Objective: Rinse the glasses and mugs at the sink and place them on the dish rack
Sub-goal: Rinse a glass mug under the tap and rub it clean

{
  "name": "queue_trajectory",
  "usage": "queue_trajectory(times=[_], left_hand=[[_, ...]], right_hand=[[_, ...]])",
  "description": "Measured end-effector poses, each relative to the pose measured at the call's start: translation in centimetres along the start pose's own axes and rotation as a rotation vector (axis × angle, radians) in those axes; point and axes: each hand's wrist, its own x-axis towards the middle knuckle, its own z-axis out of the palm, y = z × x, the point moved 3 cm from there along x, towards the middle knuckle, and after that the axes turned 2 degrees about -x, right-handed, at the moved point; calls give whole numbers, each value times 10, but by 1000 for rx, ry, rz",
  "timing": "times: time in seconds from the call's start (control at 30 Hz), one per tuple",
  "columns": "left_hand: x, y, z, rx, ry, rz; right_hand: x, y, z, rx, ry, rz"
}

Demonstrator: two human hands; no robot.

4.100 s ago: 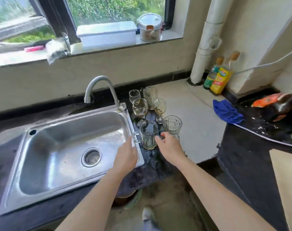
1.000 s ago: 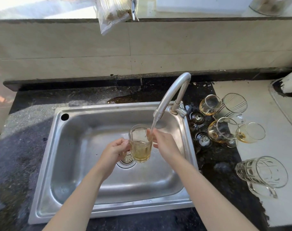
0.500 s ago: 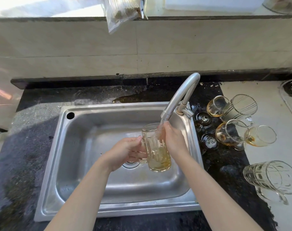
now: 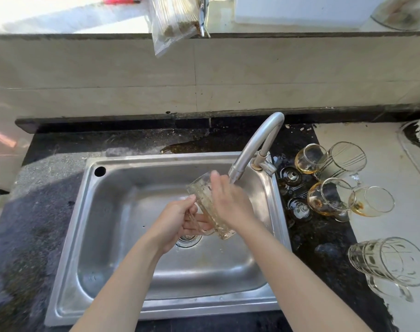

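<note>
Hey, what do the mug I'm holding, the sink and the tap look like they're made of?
The mug looks like clear pressed glass: its faceted wall is see-through. The sink looks like stainless steel, brushed grey with soft reflections. The tap is silvery metal with a matte sheen; which metal, I cannot tell.

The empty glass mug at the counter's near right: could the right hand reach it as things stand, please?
Probably yes: the empty mug sits alone with nothing before it, though the right hand must first leave the held mug.
</note>
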Motion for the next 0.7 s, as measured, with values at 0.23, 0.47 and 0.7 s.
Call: queue_trajectory(times=[0.23,0.47,0.7], left_hand=[[0,9,-2,-102,28,12],[3,7,2,-125,98,61],[-1,14,4,-132,61,126]], right_hand=[[-25,-17,-10,-57,185,-178],[-8,-1,-6,-250,220,-99],[0,36,4,759,7,429]])
